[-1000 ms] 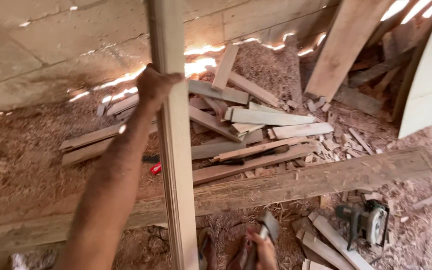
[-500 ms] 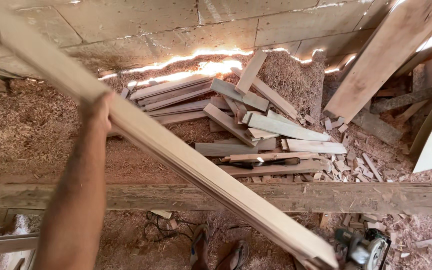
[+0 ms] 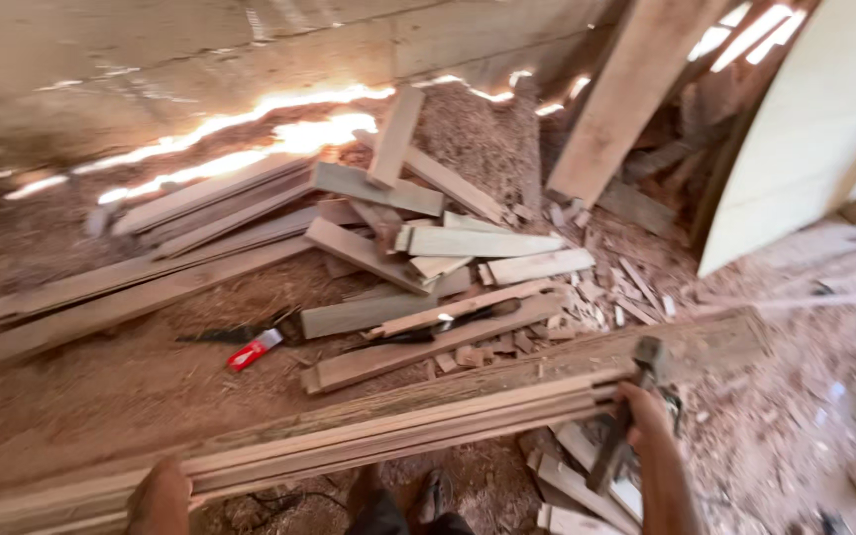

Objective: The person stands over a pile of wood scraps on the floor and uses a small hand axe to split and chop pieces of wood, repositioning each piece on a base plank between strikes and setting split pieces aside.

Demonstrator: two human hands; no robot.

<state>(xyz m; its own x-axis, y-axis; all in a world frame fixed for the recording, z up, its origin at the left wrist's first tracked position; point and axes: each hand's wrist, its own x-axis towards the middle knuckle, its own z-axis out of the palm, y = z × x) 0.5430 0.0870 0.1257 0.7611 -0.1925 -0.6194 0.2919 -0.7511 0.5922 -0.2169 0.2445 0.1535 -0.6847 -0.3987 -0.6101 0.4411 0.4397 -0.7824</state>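
Planks (image 3: 398, 431) | long thin bundle lying across bottom, 8 to 3 o'clock | left hand (image 3: 160, 495) grips 7 o'clock end | right hand (image 3: 646, 416) closed on 3 o'clock end, hammer (image 3: 626, 416) alongside | stiff, light, splintery; hold both ends.

Scrap boards (image 3: 428, 243), sawdust, red-handled tool (image 3: 255, 350)

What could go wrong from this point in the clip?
1. The long wooden strip spans both hands; its far ends could swing into the leaning plank.
2. The right hand grips the strip together with a hammer-like tool, so either might slip.
3. Loose offcuts and sawdust underfoot are a likely trip hazard.
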